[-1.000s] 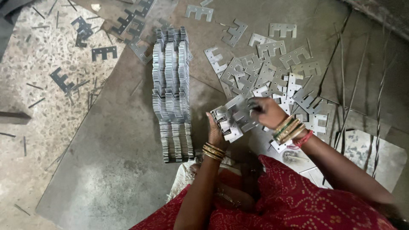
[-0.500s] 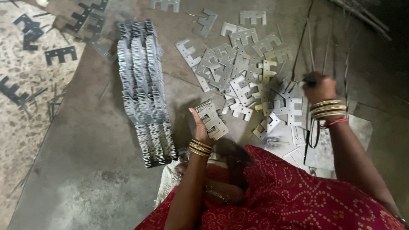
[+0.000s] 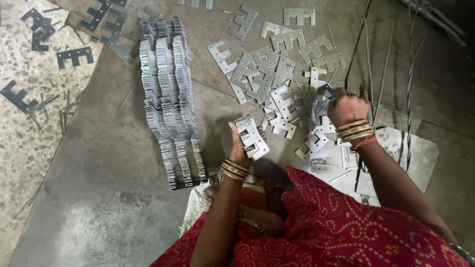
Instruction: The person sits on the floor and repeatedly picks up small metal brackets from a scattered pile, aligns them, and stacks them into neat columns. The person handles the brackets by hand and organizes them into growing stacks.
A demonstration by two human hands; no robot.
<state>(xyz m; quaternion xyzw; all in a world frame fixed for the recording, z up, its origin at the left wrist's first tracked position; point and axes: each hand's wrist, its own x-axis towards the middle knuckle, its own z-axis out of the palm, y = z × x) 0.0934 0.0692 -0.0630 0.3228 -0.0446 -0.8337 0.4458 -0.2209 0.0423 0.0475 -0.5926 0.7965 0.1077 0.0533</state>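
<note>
My left hand (image 3: pixel 238 143) holds a small stack of E-shaped metal plates (image 3: pixel 252 137) upright just above the floor, near my knee. My right hand (image 3: pixel 346 106) reaches out to the right over a loose pile of E-shaped plates (image 3: pixel 277 79), fingers closed around a plate (image 3: pixel 324 94) at the pile's right edge. A long neat row of stacked plates (image 3: pixel 170 104) lies to the left of my left hand. Both wrists wear gold bangles.
Dark E-shaped plates (image 3: pixel 74 57) lie scattered on the speckled floor at the upper left. Thin metal rods (image 3: pixel 410 89) run across the grey sheet at the right. Flat metal sheets (image 3: pixel 391 148) lie under my right forearm. My red dotted garment (image 3: pixel 336 227) fills the bottom.
My right hand has left the stack held by my left hand and swung out right to the loose pile, closing on a plate. The view has shifted slightly.
</note>
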